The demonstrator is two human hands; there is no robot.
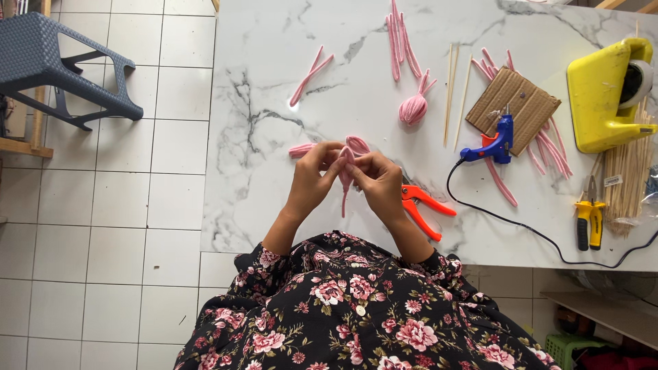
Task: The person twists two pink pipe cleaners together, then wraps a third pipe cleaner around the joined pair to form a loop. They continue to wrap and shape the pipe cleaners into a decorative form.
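The fingers of the left hand [317,168] and of the right hand [375,177] are bent narrow and meet at the tips, where both pinch the same pink chenille stem bundle [351,159]. The looped top of the bundle shows just above the fingertips, and its thin tail hangs down between the two palms. A short pink end [300,149] sticks out just beside the left fingers, on the outer side; I cannot tell if it belongs to the held bundle. Near the right wrist, on the marble table [274,96], lie orange-handled cutters [421,207]. Farther out from the right fingers stands a blue glue gun [495,142] with a black cord [521,229], and its body leans on a piece of brown cardboard [522,106]. Beyond the fingertips, away from the person, rests a finished pink bud [413,107], next to thin wooden sticks [452,96]. More loose pink stems [310,75] lie well apart from the left fingers, and another group [401,41] lies at the far edge. Far to the right are a yellow tape dispenser [603,96], a bundle of wooden skewers [627,178] and yellow-handled pliers [589,219]. On the tiled floor far from the left hand stands a dark blue stool [48,62].
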